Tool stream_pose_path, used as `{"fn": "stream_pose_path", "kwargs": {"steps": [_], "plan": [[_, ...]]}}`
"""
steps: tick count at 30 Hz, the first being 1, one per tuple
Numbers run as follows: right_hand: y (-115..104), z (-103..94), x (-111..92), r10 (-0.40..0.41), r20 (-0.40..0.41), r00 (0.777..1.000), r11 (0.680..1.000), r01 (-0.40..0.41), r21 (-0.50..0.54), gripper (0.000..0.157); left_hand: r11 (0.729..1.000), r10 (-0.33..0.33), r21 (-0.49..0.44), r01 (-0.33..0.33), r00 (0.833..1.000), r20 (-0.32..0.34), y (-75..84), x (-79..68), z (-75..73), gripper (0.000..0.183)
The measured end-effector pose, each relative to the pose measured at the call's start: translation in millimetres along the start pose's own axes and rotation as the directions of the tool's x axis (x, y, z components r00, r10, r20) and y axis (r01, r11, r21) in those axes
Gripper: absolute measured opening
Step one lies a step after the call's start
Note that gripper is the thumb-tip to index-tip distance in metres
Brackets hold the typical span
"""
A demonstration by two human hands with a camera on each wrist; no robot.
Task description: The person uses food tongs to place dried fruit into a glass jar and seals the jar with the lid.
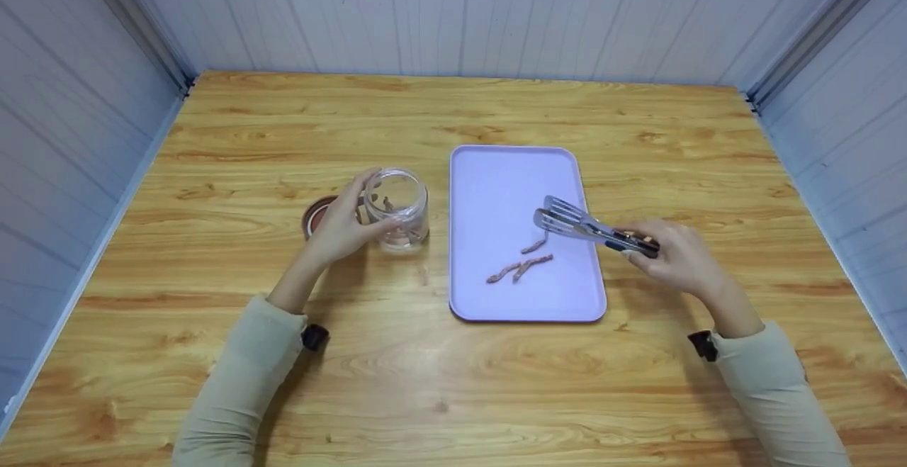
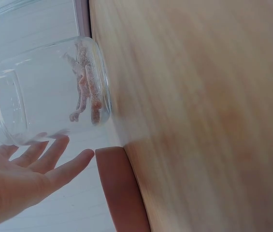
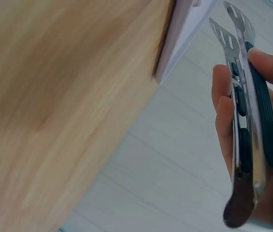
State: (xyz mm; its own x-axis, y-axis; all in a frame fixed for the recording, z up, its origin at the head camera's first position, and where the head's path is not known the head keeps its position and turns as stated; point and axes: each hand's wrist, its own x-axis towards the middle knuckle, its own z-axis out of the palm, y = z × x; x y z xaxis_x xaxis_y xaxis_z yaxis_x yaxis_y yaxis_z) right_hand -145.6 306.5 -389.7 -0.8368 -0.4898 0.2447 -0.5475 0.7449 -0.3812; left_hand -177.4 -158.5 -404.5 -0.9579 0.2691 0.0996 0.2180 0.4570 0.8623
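My left hand (image 1: 344, 229) holds a clear jar (image 1: 418, 229) near its rim, thumb on the near side and fingers on the far side. Several brown twisted strips (image 2: 85, 82) lie at the bottom of the jar, which stands upright on the table. In my right hand (image 1: 677, 254) is a pair of metal tongs (image 3: 252, 111) with dark grips, held between thumb and fingers. The slotted tong heads reach over the lilac tray (image 1: 496, 190), slightly apart. Just below them lies one brown strip (image 1: 535, 246), its upper end at the heads. Two more strips (image 1: 531, 266) lie nearer the front.
Behind my left hand a reddish-brown lid (image 1: 312, 217) lies on the wooden table (image 1: 439, 368), partly hidden by that hand. The tray is just right of the jar. Pale panel walls (image 1: 453, 13) enclose the table at the back and both sides.
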Motion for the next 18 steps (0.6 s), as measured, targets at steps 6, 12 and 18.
{"fn": "stream_pose_path", "kwargs": {"steps": [6, 12, 18], "plan": [[0.4, 2.0, -6.1, 0.05, 0.021, 0.999, 0.999, -0.05, 0.012, 0.036, 1.0, 0.015, 0.007, -0.015, 1.0, 0.001, -0.3, -0.1, 0.1, 0.081], [-1.3, 4.3, -7.1, 0.056, 0.033, 0.998, 0.998, -0.056, -0.001, 0.034, 1.0, 0.019, 0.014, -0.019, 1.0, -0.007, 0.5, -0.5, 0.4, 0.081], [-2.9, 5.8, -7.1, 0.084, 0.056, 0.995, 0.996, -0.085, 0.002, 0.035, 1.0, 0.022, 0.009, -0.022, 1.0, -0.01, 0.3, -0.3, 0.3, 0.08]]}}
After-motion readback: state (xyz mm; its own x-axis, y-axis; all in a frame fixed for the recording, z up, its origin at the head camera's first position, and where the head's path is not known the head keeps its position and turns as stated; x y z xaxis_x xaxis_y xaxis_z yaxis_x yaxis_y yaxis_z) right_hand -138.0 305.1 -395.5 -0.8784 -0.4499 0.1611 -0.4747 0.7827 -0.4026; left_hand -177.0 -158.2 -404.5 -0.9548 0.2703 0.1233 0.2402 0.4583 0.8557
